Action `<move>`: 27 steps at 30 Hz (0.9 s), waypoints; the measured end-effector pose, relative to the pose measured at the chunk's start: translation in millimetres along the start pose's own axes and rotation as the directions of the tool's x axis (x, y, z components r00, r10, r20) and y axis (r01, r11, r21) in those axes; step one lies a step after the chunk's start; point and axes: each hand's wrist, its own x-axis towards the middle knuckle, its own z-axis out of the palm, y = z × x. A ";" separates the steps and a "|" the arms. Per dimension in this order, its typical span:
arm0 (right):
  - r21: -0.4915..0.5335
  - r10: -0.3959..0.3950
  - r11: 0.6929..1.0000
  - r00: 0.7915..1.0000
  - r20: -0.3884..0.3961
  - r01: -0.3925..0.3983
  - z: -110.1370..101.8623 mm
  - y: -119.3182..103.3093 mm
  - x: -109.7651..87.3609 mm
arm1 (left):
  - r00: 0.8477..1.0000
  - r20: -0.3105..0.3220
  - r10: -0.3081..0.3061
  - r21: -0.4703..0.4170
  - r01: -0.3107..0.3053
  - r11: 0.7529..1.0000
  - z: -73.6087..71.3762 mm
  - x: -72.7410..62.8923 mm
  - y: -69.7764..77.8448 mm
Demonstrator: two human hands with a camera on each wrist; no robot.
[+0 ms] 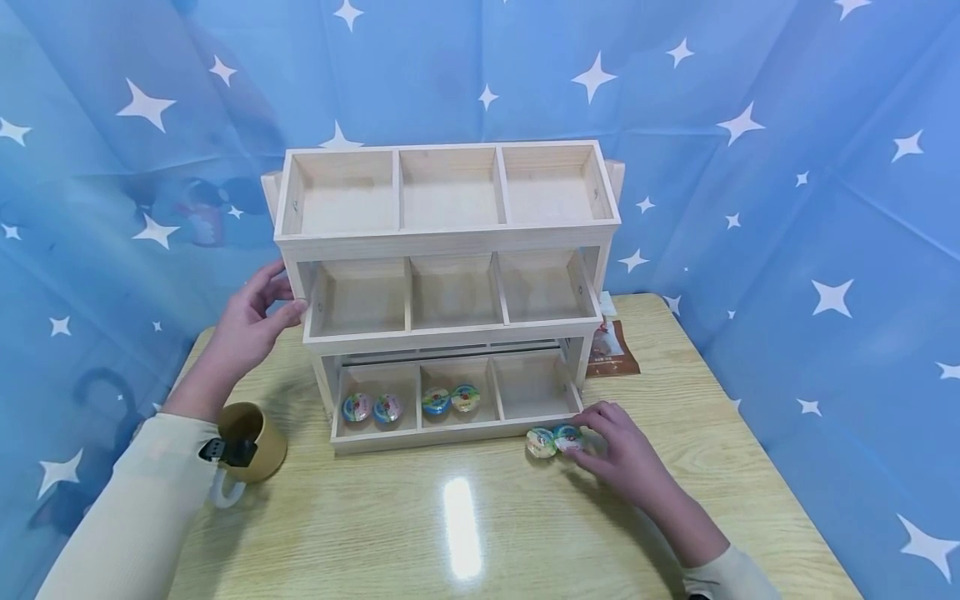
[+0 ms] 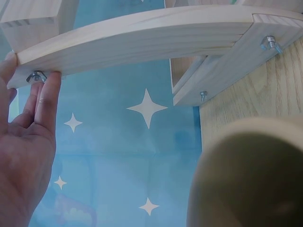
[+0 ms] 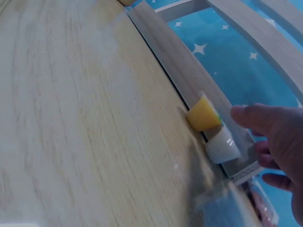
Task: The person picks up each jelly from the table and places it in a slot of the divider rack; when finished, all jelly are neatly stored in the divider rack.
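Because the tiered wooden rack (image 1: 450, 242) stands on legs and slanted side pieces, the left hand (image 1: 251, 325) probably holds it to keep it steady; its thumb and fingers close about the edge of the side piece at the middle tier, two fingertips beside a wing nut (image 2: 36, 76).

The right hand (image 1: 618, 450) has its thumb and fingers parted beside a yellow cup (image 3: 203, 116) and a white cup (image 3: 222, 147), the latter nearer. That gap seems shaped to take a small cup from the side without crushing its lid (whether a fingertip already touches it, I cannot tell).

These two cups sit side by side on the table (image 1: 360, 533), just in front of the bottom tier's right compartment, within easy reach of that hand. Two more cups (image 1: 357, 407) lie in the left compartment and another two (image 1: 436, 401) in the middle one, lids upward; the dividers presumably keep the pairs apart. A mug (image 1: 272, 454) stands below the left forearm, and a brown packet (image 1: 617, 354) lies beside the rack's right side.
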 end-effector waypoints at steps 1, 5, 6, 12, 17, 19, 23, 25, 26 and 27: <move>-0.009 -0.001 1.000 1.000 0.000 0.001 0.0 0.4 -1.0 | 1.000 0.001 0.001 0.001 -0.001 1.000 0.1 0.0 0.2; -0.037 -0.001 0.999 1.000 0.011 0.001 -0.9 1.8 -3.6 | 1.000 0.001 0.005 0.007 -0.005 1.000 0.6 0.0 0.6; -0.044 0.001 0.999 1.000 0.016 0.000 -1.2 1.9 -3.9 | 1.000 0.001 0.005 0.007 -0.005 1.000 0.7 0.0 0.6; -0.059 -0.006 0.998 0.999 0.042 0.008 -2.9 2.4 -5.4 | 1.000 -0.002 0.008 0.001 -0.008 1.000 0.7 -0.3 -0.5; -0.049 -0.032 0.998 0.999 0.040 0.034 -2.4 2.7 -5.8 | 1.000 -0.003 0.011 -0.002 -0.011 1.000 0.5 0.1 -1.7; -0.047 -0.033 0.998 0.998 0.045 0.035 -2.2 2.4 -6.0 | 1.000 -0.002 0.011 -0.008 -0.011 1.000 0.5 0.2 -1.8; -0.043 -0.024 0.999 0.997 0.073 0.027 -1.9 3.1 -5.9 | 1.000 -0.003 0.016 -0.005 -0.016 1.000 0.2 0.0 -1.6; -0.045 -0.010 0.999 0.995 0.099 0.014 -1.9 3.2 -5.9 | 1.000 -0.005 0.019 -0.003 -0.019 1.000 0.0 0.1 -1.4; -0.046 -0.003 0.999 0.994 0.114 0.008 -1.8 3.3 -5.7 | 1.000 -0.005 0.021 -0.002 -0.021 1.000 0.0 0.1 -1.4; -0.047 0.003 0.999 0.992 0.127 0.003 -1.8 3.4 -5.7 | 1.000 -0.006 0.023 -0.003 -0.023 1.000 0.0 0.2 -1.4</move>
